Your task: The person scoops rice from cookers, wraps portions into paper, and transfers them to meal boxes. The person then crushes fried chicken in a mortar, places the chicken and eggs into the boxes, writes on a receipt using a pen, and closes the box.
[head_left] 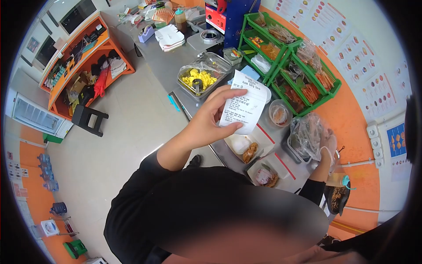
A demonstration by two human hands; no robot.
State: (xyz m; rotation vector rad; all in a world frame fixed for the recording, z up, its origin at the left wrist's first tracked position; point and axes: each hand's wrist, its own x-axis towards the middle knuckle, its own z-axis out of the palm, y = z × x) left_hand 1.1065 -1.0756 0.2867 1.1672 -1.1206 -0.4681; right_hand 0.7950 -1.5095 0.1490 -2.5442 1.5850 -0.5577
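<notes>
My left hand (215,115) is closed on a printed paper receipt (245,103), held up over the steel counter with its text facing me. My right hand (326,147) is at the right, against a clear plastic bag (307,132) that covers a container. Clear plastic also seems to cover this hand, and its fingers are hidden. Below the receipt, an open paper food box (231,140) contains white rice (240,144) and a piece of fried food (250,152). A second open box (253,172) nearer me has a wrapped item (264,176) in it.
A steel tray (187,90) of yellow food stands left of the receipt. Green baskets (281,77) with packets line the wall, near a round clear tub (279,113). A squeeze bottle (340,179) is at the right. A black stool (89,119) stands on the floor.
</notes>
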